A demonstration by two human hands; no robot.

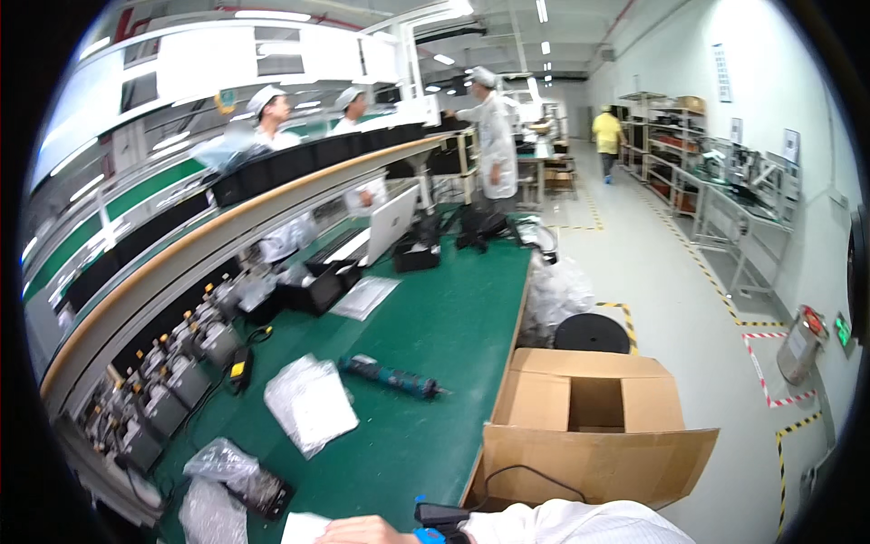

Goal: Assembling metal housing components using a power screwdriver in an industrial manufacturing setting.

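Observation:
My right hand (364, 530) comes in at the lower edge, with a white sleeve and a blue wrist strap (430, 536) behind it. It lies against a white sheet-like piece (304, 528); most of the fingers are cut off by the picture's edge, so their grip cannot be made out. My left hand is out of view. Left of the sheet sit a dark boxy item (271, 495) and crumpled clear plastic bags (213, 512). Farther up the green bench (426, 313) lie a flat white plastic-wrapped packet (311, 405) and a teal electric screwdriver (391, 376).
An open cardboard box (589, 453) stands against the bench's right side, a black round lid (592, 334) behind it. Grey devices (172, 385) line the left under a shelf (272, 186). A laptop (391, 224) stands farther back. Several people in white work beyond; one in yellow (607, 134) is in the aisle.

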